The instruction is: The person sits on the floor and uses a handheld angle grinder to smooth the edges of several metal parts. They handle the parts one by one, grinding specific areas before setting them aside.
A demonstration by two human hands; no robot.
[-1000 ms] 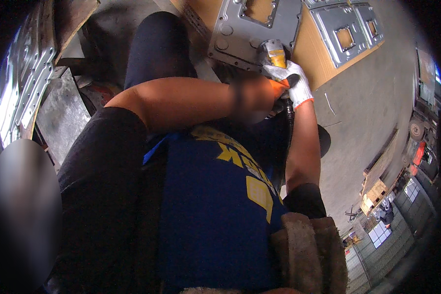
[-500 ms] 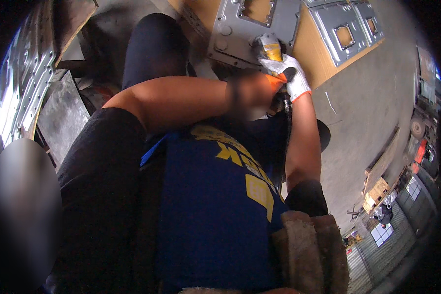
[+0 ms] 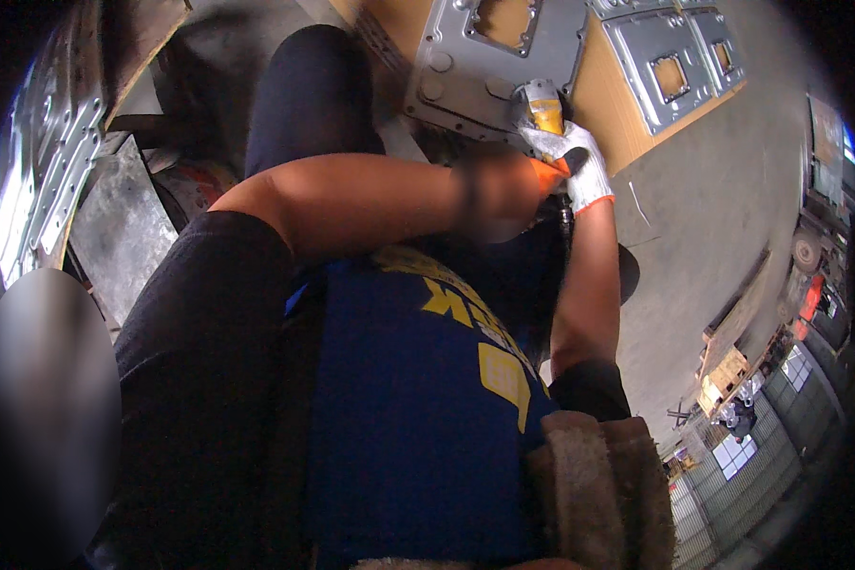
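With both hands I hold an angle grinder, grey at its head with a yellow band. My right hand, in a white glove with an orange cuff, is closed round its body. My left hand shows orange and dark glove parts and is closed at the grinder's rear, its wrist blurred. A dark hose with a metal fitting runs down from there. The grinder's head lies over the lower right edge of a grey metal panel, which has a rectangular opening and several round bosses. The grinder's disc is mostly hidden.
Beyond the panel, more grey metal panels lie on a brown board. Shiny perforated metal strips and a dull metal plate are at the left. Concrete floor spreads rightward, with wooden pallets farther off.
The grinder and both my hands have shifted a little to the right and nearer to me along the panel's edge. Both hands keep their hold.
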